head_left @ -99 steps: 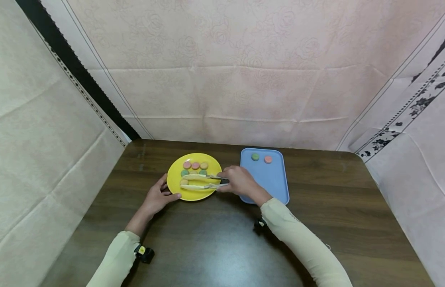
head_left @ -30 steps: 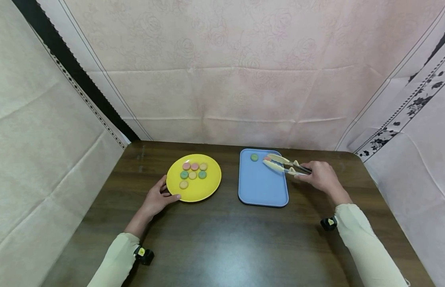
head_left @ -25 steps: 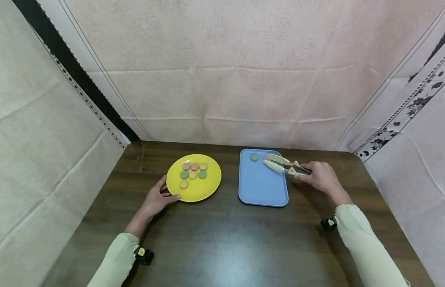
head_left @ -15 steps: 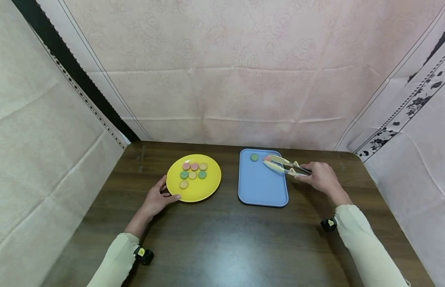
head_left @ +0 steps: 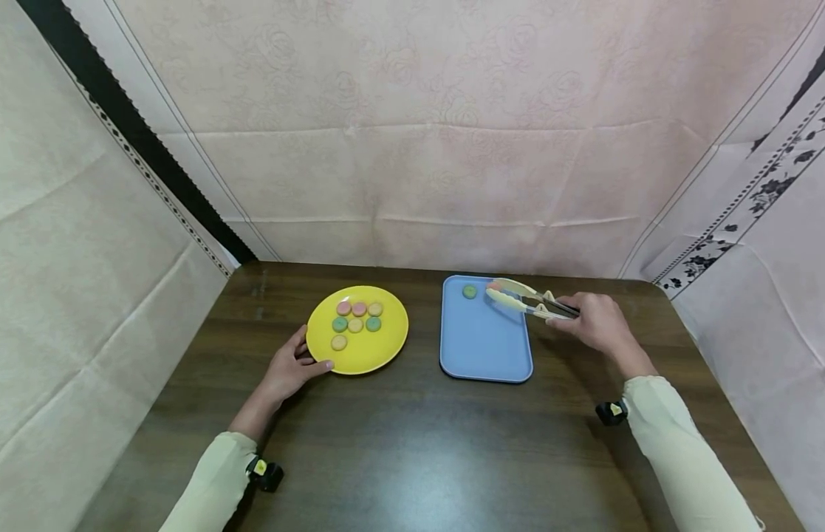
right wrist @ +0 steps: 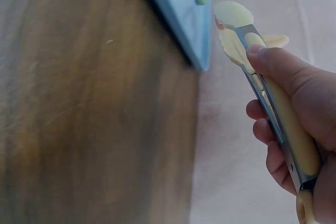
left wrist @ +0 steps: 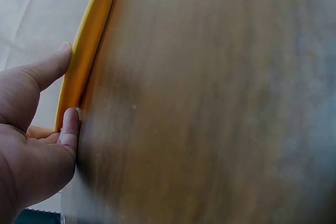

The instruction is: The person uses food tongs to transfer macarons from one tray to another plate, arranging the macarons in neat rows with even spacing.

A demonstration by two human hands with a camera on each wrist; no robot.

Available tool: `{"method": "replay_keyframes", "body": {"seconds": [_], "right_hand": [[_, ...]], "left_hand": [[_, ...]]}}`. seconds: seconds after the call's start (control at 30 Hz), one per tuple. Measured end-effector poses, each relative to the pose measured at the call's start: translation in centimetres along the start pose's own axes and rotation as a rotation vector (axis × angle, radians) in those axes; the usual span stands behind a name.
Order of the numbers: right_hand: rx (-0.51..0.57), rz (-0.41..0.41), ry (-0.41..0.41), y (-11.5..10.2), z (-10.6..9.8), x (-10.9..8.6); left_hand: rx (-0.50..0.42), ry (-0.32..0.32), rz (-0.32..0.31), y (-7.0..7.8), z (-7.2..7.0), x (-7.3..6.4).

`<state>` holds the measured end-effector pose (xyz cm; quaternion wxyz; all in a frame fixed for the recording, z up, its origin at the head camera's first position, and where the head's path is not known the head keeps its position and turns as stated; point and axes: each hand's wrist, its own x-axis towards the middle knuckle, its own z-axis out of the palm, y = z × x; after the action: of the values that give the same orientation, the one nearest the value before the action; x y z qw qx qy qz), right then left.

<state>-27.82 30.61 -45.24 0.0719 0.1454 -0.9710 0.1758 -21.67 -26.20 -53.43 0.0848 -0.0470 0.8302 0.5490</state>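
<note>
My left hand (head_left: 289,371) grips the left rim of a round yellow plate (head_left: 379,356). In the left wrist view the thumb presses the plate's upper face while fingers (left wrist: 70,129) curl at its underside. Cream-tipped metal tongs (head_left: 508,301) are in my right hand (head_left: 603,325), whose thumb and fingers squeeze the handles. A pink macaron (head_left: 495,285) shows between the tong tips, over the far right part of a blue tray (head_left: 485,347). In the right wrist view only a sliver of the macaron (right wrist: 219,24) shows. A green macaron (head_left: 470,292) lies on the tray nearby.
Several pink, green and yellow macarons (head_left: 355,325) lie on the yellow plate. Plate and tray stand apart near the back of the brown wooden table (head_left: 412,443). Pale patterned cloth (head_left: 412,162) hangs behind and at both sides.
My right hand has carried the tongs from over the plate to the tray; just now the tips have risen slightly with the pink macaron between them. My left hand has stayed at the plate.
</note>
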Motion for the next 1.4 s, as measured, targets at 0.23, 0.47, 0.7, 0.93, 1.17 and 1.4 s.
{"method": "replay_keyframes", "body": {"seconds": [0.23, 0.47, 0.7, 0.93, 1.17, 1.4], "right_hand": [[-0.001, -0.077, 0.068, -2.3, -1.5, 0.4], [0.034, -0.178, 0.129, -6.1, -1.9, 1.2], [0.081, -0.176, 0.060, -9.9, -1.5, 2.0], [0.078, -0.268, 0.030, -13.0, -0.3, 2.5], [0.056, -0.396, -0.007, -15.7, 2.1, 2.9], [0.048, -0.434, -0.055, -17.8, 4.6, 3.1]], "left_hand": [[-0.008, -0.001, 0.002, 0.0, 0.0, 0.0], [-0.010, 0.001, 0.006, 0.2, 0.0, -0.2], [0.007, -0.003, 0.016, 0.0, 0.0, -0.2], [0.015, 0.004, 0.018, 0.1, 0.0, -0.2], [0.023, 0.004, 0.023, 0.2, 0.0, -0.2], [0.023, 0.009, 0.018, 0.1, 0.0, -0.2]]}}
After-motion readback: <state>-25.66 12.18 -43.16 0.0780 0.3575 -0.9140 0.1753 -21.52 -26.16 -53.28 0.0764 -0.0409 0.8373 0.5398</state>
